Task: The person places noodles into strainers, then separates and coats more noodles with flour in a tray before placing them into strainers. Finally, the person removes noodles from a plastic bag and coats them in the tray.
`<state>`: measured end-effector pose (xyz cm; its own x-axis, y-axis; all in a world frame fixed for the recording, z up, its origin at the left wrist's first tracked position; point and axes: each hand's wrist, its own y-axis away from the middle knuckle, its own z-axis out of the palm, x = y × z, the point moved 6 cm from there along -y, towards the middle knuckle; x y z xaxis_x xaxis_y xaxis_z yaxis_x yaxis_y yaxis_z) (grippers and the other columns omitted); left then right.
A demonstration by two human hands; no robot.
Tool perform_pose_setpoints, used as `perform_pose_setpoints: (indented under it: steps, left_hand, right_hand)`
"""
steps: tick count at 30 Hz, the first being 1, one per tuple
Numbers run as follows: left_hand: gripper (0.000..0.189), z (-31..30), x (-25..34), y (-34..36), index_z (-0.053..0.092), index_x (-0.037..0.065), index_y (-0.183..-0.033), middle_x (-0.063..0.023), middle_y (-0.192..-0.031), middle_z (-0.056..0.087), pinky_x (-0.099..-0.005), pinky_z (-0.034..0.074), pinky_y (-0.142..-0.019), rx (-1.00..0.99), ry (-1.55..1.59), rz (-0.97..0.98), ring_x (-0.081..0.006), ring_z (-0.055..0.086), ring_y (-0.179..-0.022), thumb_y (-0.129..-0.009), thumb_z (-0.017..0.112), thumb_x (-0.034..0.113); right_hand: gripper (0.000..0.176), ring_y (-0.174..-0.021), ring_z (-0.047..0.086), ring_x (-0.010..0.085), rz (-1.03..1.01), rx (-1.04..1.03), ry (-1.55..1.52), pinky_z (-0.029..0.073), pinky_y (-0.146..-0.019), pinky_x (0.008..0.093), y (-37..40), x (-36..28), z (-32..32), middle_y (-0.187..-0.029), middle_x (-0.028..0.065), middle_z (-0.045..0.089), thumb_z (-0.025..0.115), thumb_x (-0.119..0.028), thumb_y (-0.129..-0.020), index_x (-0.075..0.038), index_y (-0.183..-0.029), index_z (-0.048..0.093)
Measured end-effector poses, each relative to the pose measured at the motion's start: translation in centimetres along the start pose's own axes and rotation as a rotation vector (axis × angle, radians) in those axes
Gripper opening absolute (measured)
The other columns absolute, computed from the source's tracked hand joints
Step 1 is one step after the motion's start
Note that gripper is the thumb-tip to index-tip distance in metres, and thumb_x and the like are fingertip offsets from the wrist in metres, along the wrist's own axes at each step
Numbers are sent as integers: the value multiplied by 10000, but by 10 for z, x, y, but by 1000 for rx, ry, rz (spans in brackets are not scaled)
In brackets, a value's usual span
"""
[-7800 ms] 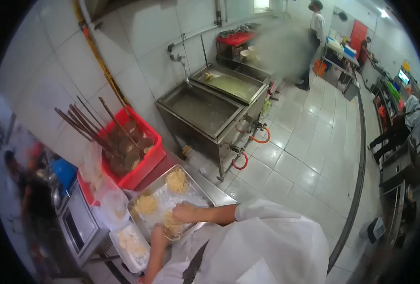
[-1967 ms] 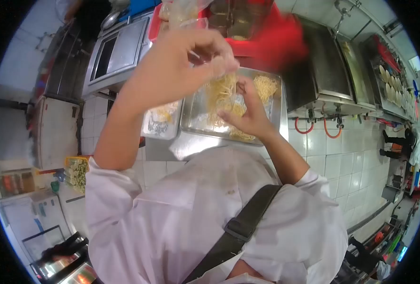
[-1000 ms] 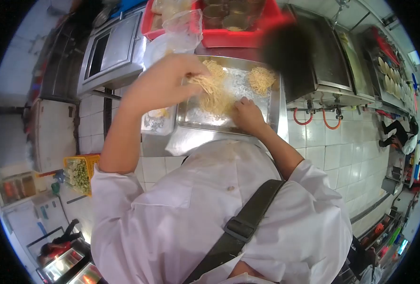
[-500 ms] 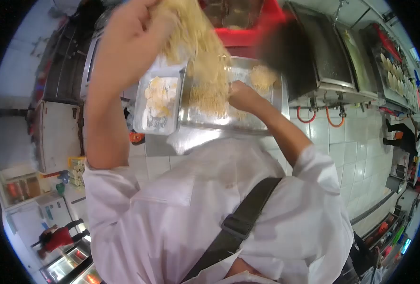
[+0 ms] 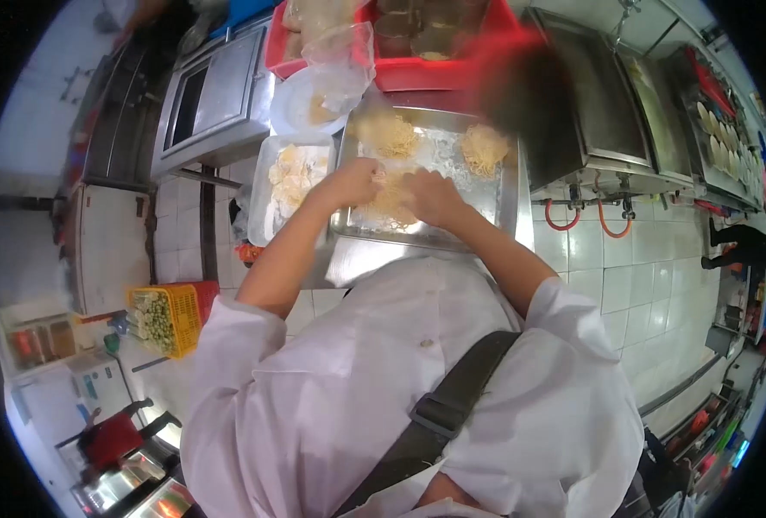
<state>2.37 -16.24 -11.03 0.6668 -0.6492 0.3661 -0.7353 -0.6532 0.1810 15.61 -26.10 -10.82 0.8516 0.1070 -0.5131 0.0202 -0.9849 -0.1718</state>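
Both hands are low over a shallow metal tray (image 5: 447, 224), on either side of a bunch of yellow noodles (image 5: 390, 203). My left hand (image 5: 354, 182) has its fingers closed on the noodles' left side. On their right side, my right hand (image 5: 433, 197) grips them with curled fingers. Coiled nests of noodles lie farther back in the tray: one noodle nest (image 5: 485, 148) at the right and another noodle nest (image 5: 396, 138) behind my hands. White powder dusts the tray's bottom. A whitish tub (image 5: 266, 203) beside the tray holds pale yellow, powdered pieces.
Behind the tray stand a white bowl (image 5: 290, 108), a clear plastic bag (image 5: 348, 60) and red crates (image 5: 413, 78). A blurred dark object (image 5: 525, 104) is at upper right. Metal counters flank the table. A yellow basket (image 5: 180, 324) stands at left; other people appear at the edges.
My left hand has come down from high up, lowering the hanging noodles into the tray. My right hand has stayed low over the tray and shifted slightly. The noodles now lie bunched between both hands.
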Motion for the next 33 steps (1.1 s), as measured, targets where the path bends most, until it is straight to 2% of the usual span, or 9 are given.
perform_pose_setpoints:
  steps: [8,11,14,19,22,24,27,30,33]
  left_hand:
    - [302,-42,18,15,634,-10,-1006,-93,-869,622,-306,490,-747,-174,560,11,-162,595,-812,-888,703,260]
    - [290,-57,49,14,620,-8,-993,-106,-836,633,-352,512,-746,254,824,130,-207,618,-809,-900,687,259]
    - [302,47,20,-15,578,6,-1108,-99,-955,651,-376,513,-796,-295,365,169,-250,636,-878,-880,665,184]
    - [325,-12,50,16,635,20,-1075,-137,-965,679,-384,502,-825,618,666,193,-243,624,-842,-760,674,90]
    - [464,48,47,19,604,61,-1204,-132,-1088,669,-413,484,-919,-140,419,-34,-288,634,-969,-746,677,87]
    - [412,-9,78,14,637,66,-1135,-192,-1167,626,-443,461,-985,449,840,344,-350,601,-1069,-798,744,277]
    - [509,126,36,66,607,31,-1185,-234,-1171,611,-454,473,-956,-371,488,64,-386,592,-1105,-774,763,287]
    - [460,31,41,36,644,74,-1143,-234,-1143,618,-427,475,-917,591,496,372,-382,586,-1057,-750,788,264]
    - [556,132,19,81,543,121,-1301,-286,-1341,516,-510,395,-1043,-461,254,26,-409,538,-1205,-808,762,256]
  right_hand:
    - [335,-912,580,350,83,34,-690,469,-836,450,18,4,-46,-957,137,603,761,-108,-708,-54,-992,591]
    - [406,-962,563,360,-67,183,-513,470,-858,454,-28,9,-73,-993,148,574,758,-94,-688,-57,-1039,559]
    - [363,-974,566,384,-96,-35,-162,475,-867,477,13,31,-3,-943,144,557,750,-80,-681,-53,-993,568]
    - [317,-986,567,398,-6,37,-291,480,-825,484,4,29,-25,-1010,184,585,711,-49,-675,-50,-968,591]
    - [303,-997,570,384,-15,-113,-121,477,-851,469,17,10,-24,-1058,162,596,714,-37,-675,-59,-960,613]
    - [334,-1003,567,391,-256,391,-216,474,-859,464,28,-14,-82,-1077,169,593,727,-103,-694,-67,-1013,638]
    - [359,-1032,547,387,-44,178,-71,451,-886,464,79,0,-30,-1079,180,579,755,-110,-661,-79,-1000,641]
    - [284,-1050,544,367,-387,508,-4,422,-914,543,56,-13,-78,-1040,171,577,777,-211,-656,-78,-884,673]
    - [407,-1134,553,335,210,-473,103,252,-1139,626,98,38,56,-1143,156,599,801,-252,-671,-126,-1035,671]
